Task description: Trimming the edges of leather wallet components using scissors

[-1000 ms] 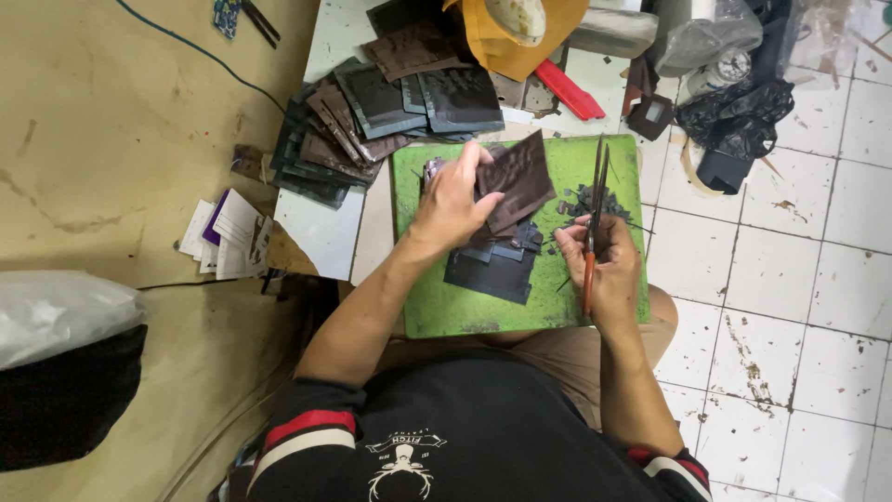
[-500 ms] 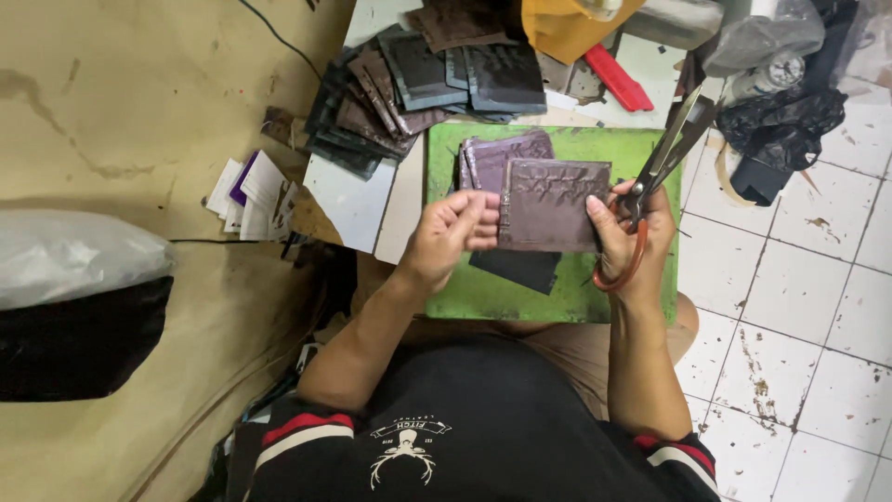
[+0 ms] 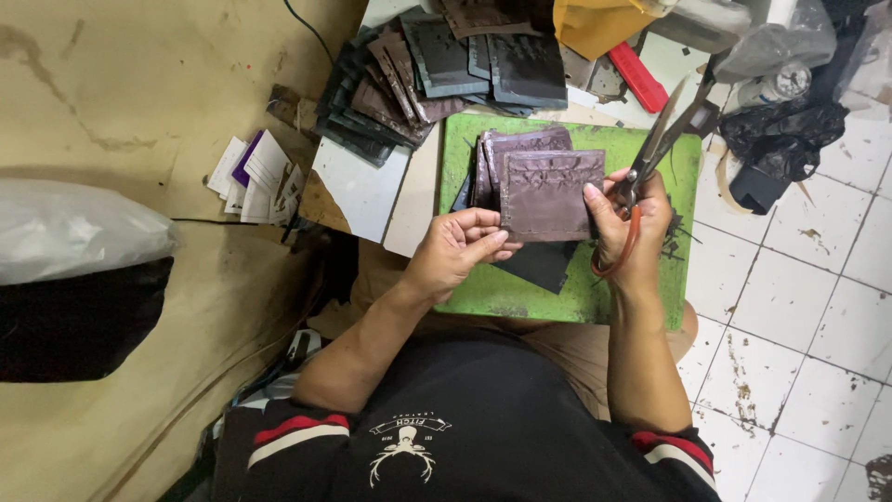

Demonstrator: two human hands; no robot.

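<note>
I hold a dark brown embossed leather piece (image 3: pixel 548 193) flat in front of me, above the green cutting mat (image 3: pixel 683 167). My left hand (image 3: pixel 460 251) pinches its lower left corner. My right hand (image 3: pixel 632 223) grips its right edge with the thumb while also holding a pair of scissors (image 3: pixel 662 139), blades pointing up and away, orange-red handle loop around my fingers. Behind the held piece more brown leather pieces (image 3: pixel 520 144) stick out, and a dark piece (image 3: pixel 539 265) lies on the mat underneath.
A pile of dark leather wallet parts (image 3: pixel 437 70) sits beyond the mat. A red flat tool (image 3: pixel 636 76) and a yellow bag (image 3: pixel 595 23) lie at the top. Paper cards (image 3: pixel 255 167) are at left, black bags (image 3: pixel 780 139) at right on white tiles.
The leather piece has been turned from edge-on to facing me, and both hands have settled on its edges. The scissors have swung up and to the right.
</note>
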